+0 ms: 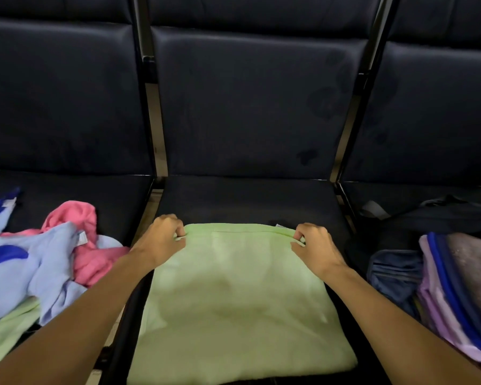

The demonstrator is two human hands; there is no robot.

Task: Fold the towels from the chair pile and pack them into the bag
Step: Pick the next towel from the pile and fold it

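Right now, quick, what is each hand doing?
Left hand: closed, pinching the far left corner of the green towel.
Right hand: closed, pinching the towel's far right corner.

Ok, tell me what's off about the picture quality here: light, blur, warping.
Head view: dim, flat light, so the dark chairs lose detail; the wide lens bows the chair frames outward at the sides; the green towel looks soft and slightly washed out; both hands pinching its far edge are fairly sharp.
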